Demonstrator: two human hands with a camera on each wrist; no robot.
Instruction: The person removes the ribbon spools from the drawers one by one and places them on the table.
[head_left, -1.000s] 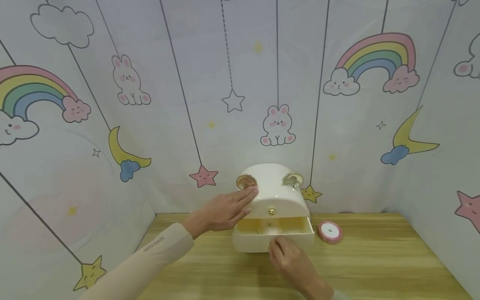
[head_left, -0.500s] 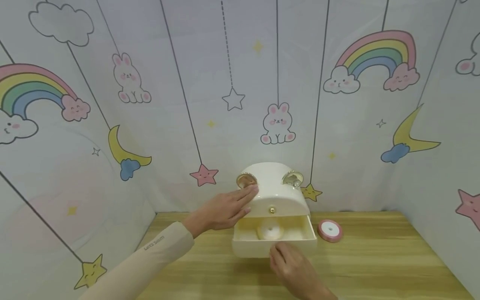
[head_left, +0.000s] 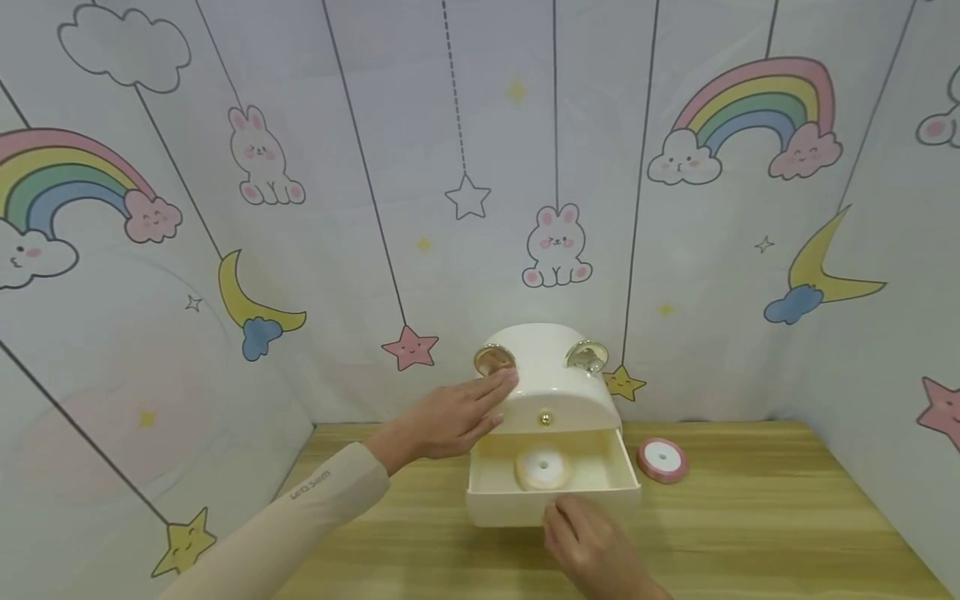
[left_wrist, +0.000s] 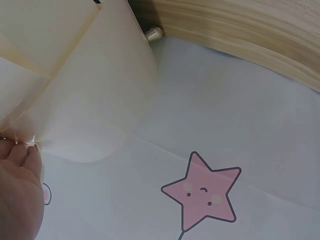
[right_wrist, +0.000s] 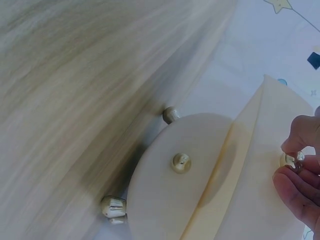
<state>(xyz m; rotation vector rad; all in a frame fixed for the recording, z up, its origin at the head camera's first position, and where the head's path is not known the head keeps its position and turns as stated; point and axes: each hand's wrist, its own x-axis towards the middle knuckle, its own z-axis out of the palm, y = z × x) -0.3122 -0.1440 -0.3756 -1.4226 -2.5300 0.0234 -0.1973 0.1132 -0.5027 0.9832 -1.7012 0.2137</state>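
Note:
A glossy cream drawer box (head_left: 540,367) with two gold ears stands on the table. Its drawer (head_left: 510,508) is pulled out, and inside lies a pale yellow-edged ribbon spool (head_left: 543,467) with a white centre. My left hand (head_left: 450,421) rests on the box top beside the left ear, fingers straight; its fingers also touch the box in the left wrist view. At the drawer front, my right hand (head_left: 588,542) has curled fingers. The right wrist view shows its thumb and fingers pinching a gold drawer knob (right_wrist: 289,161).
Right of the box lies a pink-edged ribbon spool (head_left: 662,460) on the wood-grain table (head_left: 750,517). A cloth backdrop (head_left: 375,250) with printed rabbits and stars rises close behind. In the right wrist view, another gold knob (right_wrist: 181,163) and small gold feet (right_wrist: 114,206) show below the drawer.
The drawer has slid out toward me with my right hand, uncovering more of the spool inside. My left hand has stayed on the box top.

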